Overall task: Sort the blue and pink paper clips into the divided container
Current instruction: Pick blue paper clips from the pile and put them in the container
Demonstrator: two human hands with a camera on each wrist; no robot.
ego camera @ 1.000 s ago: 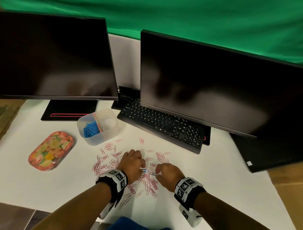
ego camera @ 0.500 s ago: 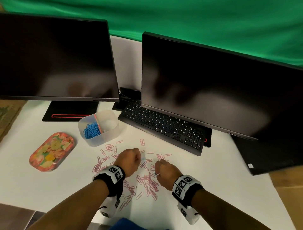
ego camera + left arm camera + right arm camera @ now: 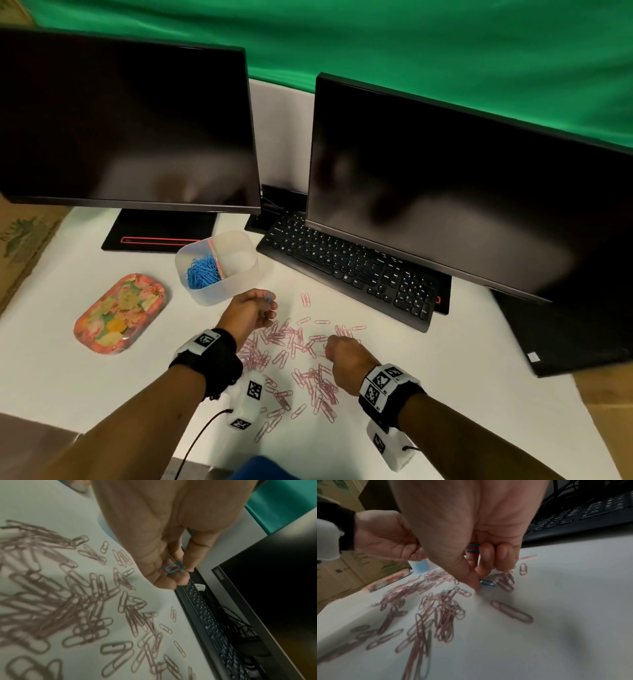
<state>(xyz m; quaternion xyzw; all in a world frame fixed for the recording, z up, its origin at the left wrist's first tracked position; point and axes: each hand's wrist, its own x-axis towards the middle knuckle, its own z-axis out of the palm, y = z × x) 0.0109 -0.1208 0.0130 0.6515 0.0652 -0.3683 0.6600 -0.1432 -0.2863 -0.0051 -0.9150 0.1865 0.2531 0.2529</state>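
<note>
A pile of pink paper clips [image 3: 301, 359] is spread over the white table in front of me. My left hand [image 3: 269, 306] is raised just right of the divided container [image 3: 214, 293] and pinches a blue paper clip [image 3: 174, 568] between thumb and fingertips. The container's left compartment holds a heap of blue clips [image 3: 202, 272] beside a pink divider. My right hand [image 3: 479, 577] is down on the pile, its fingers curled around blue clips [image 3: 473, 547]. Its thumb and forefinger touch another blue clip [image 3: 487, 582] that lies on the table.
A floral tray [image 3: 120, 311] lies left of the container. A black keyboard [image 3: 349, 267] runs diagonally behind the pile, under the right monitor [image 3: 462, 192]. The left monitor [image 3: 126, 123] and its stand are behind the container.
My left hand has risen off the pile and moved toward the container with a blue clip. My right hand has shifted slightly farther into the pile.
</note>
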